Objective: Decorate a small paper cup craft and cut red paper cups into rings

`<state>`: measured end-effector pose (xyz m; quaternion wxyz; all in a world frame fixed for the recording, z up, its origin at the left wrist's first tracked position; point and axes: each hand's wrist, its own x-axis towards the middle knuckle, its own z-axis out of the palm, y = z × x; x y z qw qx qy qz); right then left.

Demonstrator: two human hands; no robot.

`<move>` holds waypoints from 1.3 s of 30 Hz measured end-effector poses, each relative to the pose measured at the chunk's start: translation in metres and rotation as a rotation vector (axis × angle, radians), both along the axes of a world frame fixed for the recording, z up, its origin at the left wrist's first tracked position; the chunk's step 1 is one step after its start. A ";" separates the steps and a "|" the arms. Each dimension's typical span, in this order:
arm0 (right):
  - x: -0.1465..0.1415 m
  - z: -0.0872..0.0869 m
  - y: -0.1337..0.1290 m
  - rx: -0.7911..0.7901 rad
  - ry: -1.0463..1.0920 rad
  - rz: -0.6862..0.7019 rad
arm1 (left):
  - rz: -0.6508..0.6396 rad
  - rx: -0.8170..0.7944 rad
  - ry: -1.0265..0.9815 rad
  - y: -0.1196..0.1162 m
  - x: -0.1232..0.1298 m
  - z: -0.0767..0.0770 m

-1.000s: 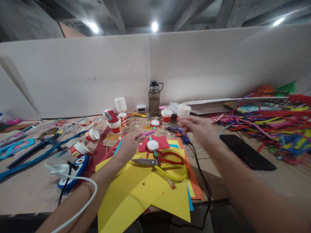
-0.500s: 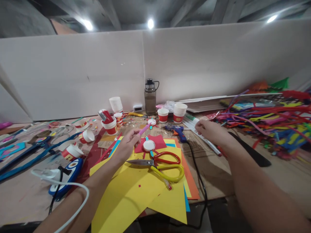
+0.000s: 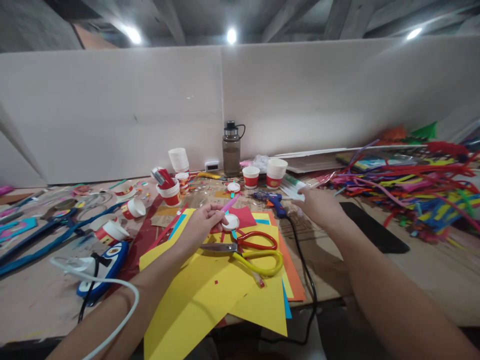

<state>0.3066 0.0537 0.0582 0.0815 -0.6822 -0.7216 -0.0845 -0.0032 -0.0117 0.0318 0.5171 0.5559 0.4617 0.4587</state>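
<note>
A slim pink strip (image 3: 230, 202) is pinched between the thumb and fingers of my left hand (image 3: 205, 221), above a round white paper disc (image 3: 231, 222) with a blue strip on it. Under the disc lies red paper (image 3: 245, 216). My right hand (image 3: 318, 204) has its fingers curled at the near end of some long white sticks (image 3: 293, 186); the fingertips are partly hidden, so what they grip is unclear. Scissors (image 3: 240, 247) with red and yellow handles rest on yellow paper (image 3: 210, 305). A blue glue gun (image 3: 275, 204) lies between the hands.
Paper cups (image 3: 276, 174) stand at the back beside a water bottle (image 3: 231, 152). Colourful pipe cleaners (image 3: 416, 190) pile up at right, near a black flat object (image 3: 373, 230). A white cable (image 3: 131, 305) crosses my left forearm. Tipped cups (image 3: 111, 231) lie at left.
My left hand has moved slightly right, bringing the pink strip over the white disc. My right hand has shifted slightly left; the red-tipped white length beneath it no longer shows.
</note>
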 end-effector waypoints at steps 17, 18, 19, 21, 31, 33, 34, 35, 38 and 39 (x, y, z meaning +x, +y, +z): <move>-0.123 -0.004 -0.043 0.129 0.141 0.496 | 0.052 0.139 0.160 -0.006 0.001 0.007; -0.119 -0.005 -0.040 0.122 0.218 0.431 | 0.106 0.170 0.256 -0.005 -0.002 0.007; -0.116 -0.007 -0.037 0.111 0.301 0.393 | 0.162 0.204 0.385 -0.002 -0.005 0.007; -0.111 -0.014 -0.031 0.084 0.450 0.396 | 0.209 0.232 0.617 0.002 -0.009 0.003; -0.131 -0.041 -0.025 0.033 0.598 0.454 | 0.154 0.179 0.970 0.016 -0.006 -0.019; -0.134 -0.045 -0.024 0.025 0.599 0.481 | 0.158 0.196 0.955 0.016 -0.006 -0.021; -0.135 -0.047 -0.023 0.022 0.601 0.483 | 0.160 0.206 0.947 0.016 -0.006 -0.021; -0.136 -0.049 -0.023 0.021 0.606 0.481 | 0.162 0.216 0.936 0.017 -0.007 -0.022; -0.136 -0.051 -0.021 0.046 0.643 0.464 | 0.171 0.249 0.886 0.016 -0.006 -0.023; -0.136 -0.050 -0.020 0.067 0.661 0.457 | 0.178 0.263 0.861 0.015 -0.006 -0.022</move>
